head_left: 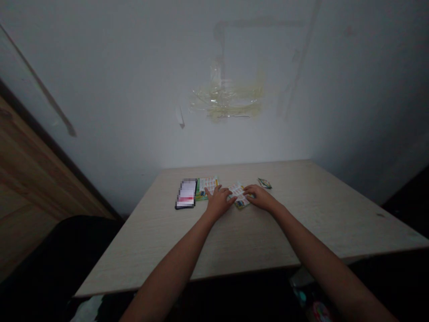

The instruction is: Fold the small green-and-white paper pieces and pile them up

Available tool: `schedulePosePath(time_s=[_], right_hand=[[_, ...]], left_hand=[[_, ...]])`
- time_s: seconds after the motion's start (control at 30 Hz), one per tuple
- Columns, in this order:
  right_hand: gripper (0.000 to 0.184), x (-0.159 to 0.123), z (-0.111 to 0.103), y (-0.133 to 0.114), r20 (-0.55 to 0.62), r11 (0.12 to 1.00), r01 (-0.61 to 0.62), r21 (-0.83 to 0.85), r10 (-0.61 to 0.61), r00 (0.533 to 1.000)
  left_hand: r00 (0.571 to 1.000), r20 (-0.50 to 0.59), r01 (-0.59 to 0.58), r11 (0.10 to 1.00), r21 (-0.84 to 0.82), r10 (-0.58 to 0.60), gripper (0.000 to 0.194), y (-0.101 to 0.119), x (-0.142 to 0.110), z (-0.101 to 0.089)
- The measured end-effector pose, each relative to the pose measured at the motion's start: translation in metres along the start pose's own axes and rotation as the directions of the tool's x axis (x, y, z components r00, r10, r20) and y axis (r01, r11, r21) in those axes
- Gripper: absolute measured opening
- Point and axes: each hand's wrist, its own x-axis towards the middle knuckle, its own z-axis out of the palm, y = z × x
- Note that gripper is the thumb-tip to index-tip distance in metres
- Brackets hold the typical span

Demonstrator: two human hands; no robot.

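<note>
A small printed paper sheet (238, 195) with rows of pictures and a yellow-green border lies tilted on the table between my hands. My left hand (218, 202) rests palm down with fingers spread, its fingertips by a second similar printed sheet (208, 182) and its thumb at the first sheet's left edge. From the right, my right hand (263, 198) has curled fingers and thumb on the first sheet's right edge. A phone (186, 194) with a blurred-out screen lies left of the second sheet, touching or overlapping its edge.
Past my right hand lies a small folded or cut colourful piece of paper (264, 183). The light wooden table (321, 210) meets a white wall (134, 89) with old yellowed tape (231, 100). Wooden furniture (27, 179) stands at left, and dim items sit below the table's front edge.
</note>
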Motion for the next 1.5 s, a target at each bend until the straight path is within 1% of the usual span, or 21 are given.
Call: schedulePosePath(time_s=[0.13,0.23,0.33,0.43,0.67,0.87,0.97,1.3,1.5], right_hand=[[0.029,0.000,0.000,-0.001,0.022,0.999,0.023,-0.034,-0.022,1.000],[0.028,0.000,0.000,-0.003,0.036,0.996,0.045,-0.081,-0.042,0.998],[0.026,0.000,0.001,-0.004,0.042,0.995,0.059,-0.083,-0.055,0.998],[0.027,0.000,0.000,-0.005,0.059,0.997,0.058,-0.060,-0.055,0.997],[0.035,-0.001,-0.005,-0.005,0.098,0.999,0.046,-0.020,-0.044,0.994],[0.053,-0.001,-0.006,-0.004,0.157,1.000,0.001,0.022,-0.004,0.988],[0.059,-0.002,-0.008,-0.006,0.180,1.000,-0.008,0.020,0.004,0.984],[0.051,-0.002,-0.009,-0.006,0.176,1.000,0.001,0.029,-0.006,0.984],[0.043,-0.002,-0.010,-0.006,0.162,0.997,-0.010,0.072,-0.002,0.987]], left_hand=[[1.000,0.002,0.015,0.999,0.038,-0.015,0.039,-0.002,0.000,0.000],[1.000,0.001,0.020,0.999,0.043,-0.020,0.034,-0.003,0.001,0.000],[1.000,0.004,-0.006,1.000,0.019,0.006,0.028,-0.005,0.002,0.000],[0.999,0.026,-0.041,0.999,-0.015,0.042,0.028,-0.006,0.002,-0.002],[0.990,0.105,-0.092,0.996,0.008,0.091,0.044,-0.006,-0.002,-0.011],[0.981,0.124,-0.151,0.988,0.019,0.148,0.062,-0.010,-0.001,-0.013],[0.981,0.115,-0.160,0.987,0.016,0.157,0.063,-0.012,-0.001,-0.012],[0.982,0.121,-0.143,0.990,-0.002,0.142,0.050,-0.012,-0.001,-0.013],[0.982,0.129,-0.139,0.990,-0.003,0.139,0.052,-0.013,0.000,-0.015]])
